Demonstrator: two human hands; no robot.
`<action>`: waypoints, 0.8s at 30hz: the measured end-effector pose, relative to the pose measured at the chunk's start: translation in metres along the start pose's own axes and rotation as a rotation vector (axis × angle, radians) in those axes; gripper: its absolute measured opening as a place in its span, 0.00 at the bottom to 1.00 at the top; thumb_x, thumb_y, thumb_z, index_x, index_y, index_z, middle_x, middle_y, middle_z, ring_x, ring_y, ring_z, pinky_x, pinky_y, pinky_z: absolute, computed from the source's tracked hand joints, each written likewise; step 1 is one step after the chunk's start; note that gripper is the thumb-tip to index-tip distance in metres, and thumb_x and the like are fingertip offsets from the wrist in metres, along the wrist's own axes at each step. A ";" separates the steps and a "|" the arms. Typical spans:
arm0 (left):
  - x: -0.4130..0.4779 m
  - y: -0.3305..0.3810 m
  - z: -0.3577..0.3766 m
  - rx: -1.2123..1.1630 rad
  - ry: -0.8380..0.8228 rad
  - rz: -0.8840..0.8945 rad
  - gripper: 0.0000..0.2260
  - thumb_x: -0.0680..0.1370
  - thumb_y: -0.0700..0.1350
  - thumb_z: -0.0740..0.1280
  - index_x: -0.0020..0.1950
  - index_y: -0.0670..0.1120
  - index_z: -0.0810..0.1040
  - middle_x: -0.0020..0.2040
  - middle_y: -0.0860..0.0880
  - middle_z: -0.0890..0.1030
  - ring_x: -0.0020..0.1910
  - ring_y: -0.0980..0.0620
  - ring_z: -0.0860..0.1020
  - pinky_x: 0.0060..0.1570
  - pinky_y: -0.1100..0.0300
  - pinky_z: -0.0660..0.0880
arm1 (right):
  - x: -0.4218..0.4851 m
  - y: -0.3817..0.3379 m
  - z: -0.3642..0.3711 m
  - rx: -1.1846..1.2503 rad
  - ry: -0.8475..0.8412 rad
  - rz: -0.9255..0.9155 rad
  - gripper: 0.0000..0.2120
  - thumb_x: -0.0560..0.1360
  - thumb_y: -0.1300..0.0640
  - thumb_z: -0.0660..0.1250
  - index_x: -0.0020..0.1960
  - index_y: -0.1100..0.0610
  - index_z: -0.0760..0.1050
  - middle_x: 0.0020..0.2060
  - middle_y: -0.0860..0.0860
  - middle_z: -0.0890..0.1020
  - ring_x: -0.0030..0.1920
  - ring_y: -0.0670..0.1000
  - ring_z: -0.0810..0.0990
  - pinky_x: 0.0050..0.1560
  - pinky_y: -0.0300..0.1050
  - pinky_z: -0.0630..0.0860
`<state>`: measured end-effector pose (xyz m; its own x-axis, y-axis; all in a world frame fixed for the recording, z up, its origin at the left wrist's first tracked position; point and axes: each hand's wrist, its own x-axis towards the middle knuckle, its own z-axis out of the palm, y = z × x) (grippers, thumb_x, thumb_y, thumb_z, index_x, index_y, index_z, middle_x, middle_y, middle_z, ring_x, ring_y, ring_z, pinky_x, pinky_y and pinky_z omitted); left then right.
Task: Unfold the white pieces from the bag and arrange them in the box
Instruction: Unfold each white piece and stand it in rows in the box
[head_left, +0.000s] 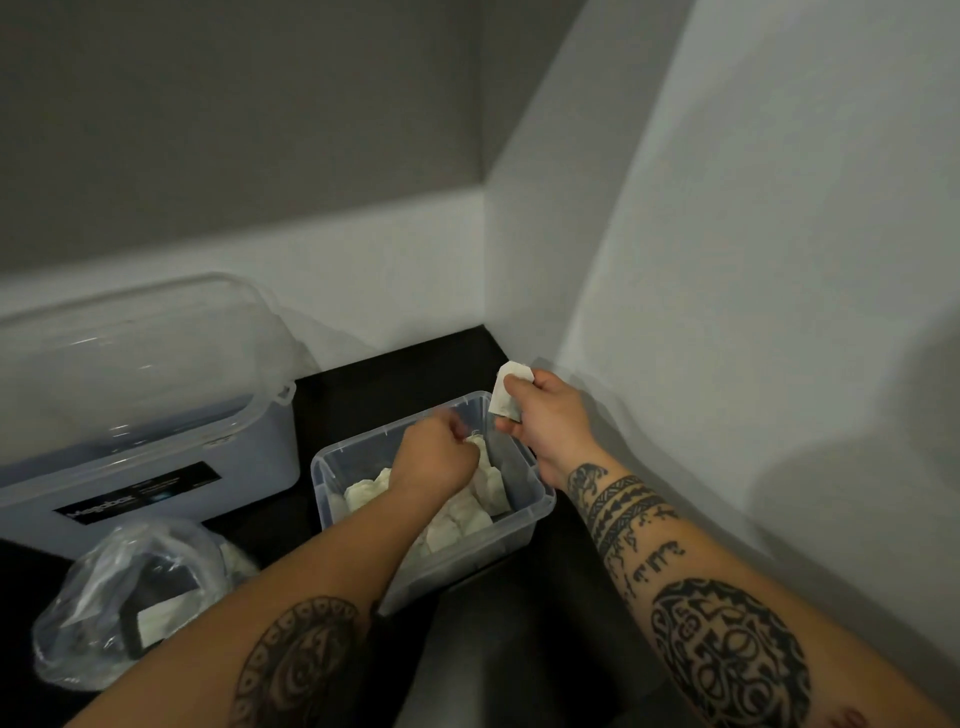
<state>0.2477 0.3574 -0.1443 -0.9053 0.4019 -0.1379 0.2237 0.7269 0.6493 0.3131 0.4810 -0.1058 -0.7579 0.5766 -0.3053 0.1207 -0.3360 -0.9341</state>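
Piece (510, 391) in right hand (551, 415)

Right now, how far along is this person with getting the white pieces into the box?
Partway. Done: several white pieces already lie in the clear box. In hand: the right hand pinches one more piece above the box's far corner, while the left hand works with curled fingers among those inside. Left: the plastic bag holds more white ones.
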 end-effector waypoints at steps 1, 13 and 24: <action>0.001 0.005 -0.009 -0.123 0.047 0.020 0.04 0.79 0.41 0.66 0.51 0.50 0.77 0.47 0.53 0.79 0.43 0.58 0.77 0.38 0.63 0.71 | 0.000 -0.001 0.002 -0.024 -0.025 0.011 0.07 0.81 0.61 0.65 0.57 0.54 0.78 0.54 0.55 0.80 0.51 0.53 0.81 0.45 0.44 0.83; -0.006 0.024 -0.072 -0.535 0.020 0.180 0.04 0.77 0.46 0.75 0.50 0.48 0.86 0.44 0.48 0.86 0.40 0.56 0.82 0.39 0.62 0.80 | -0.010 -0.006 0.019 -0.152 -0.290 -0.119 0.24 0.76 0.65 0.73 0.69 0.57 0.70 0.50 0.54 0.86 0.49 0.52 0.86 0.44 0.43 0.82; -0.012 0.008 -0.033 -0.347 0.018 0.057 0.03 0.76 0.47 0.76 0.47 0.51 0.83 0.40 0.50 0.86 0.39 0.49 0.85 0.45 0.49 0.85 | -0.003 0.005 -0.005 -0.285 0.044 -0.286 0.09 0.78 0.60 0.69 0.52 0.46 0.77 0.47 0.46 0.83 0.49 0.46 0.83 0.53 0.43 0.81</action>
<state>0.2478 0.3399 -0.1127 -0.9017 0.4242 -0.0835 0.1405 0.4702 0.8713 0.3190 0.4812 -0.1106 -0.7594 0.6501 -0.0275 0.0867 0.0592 -0.9945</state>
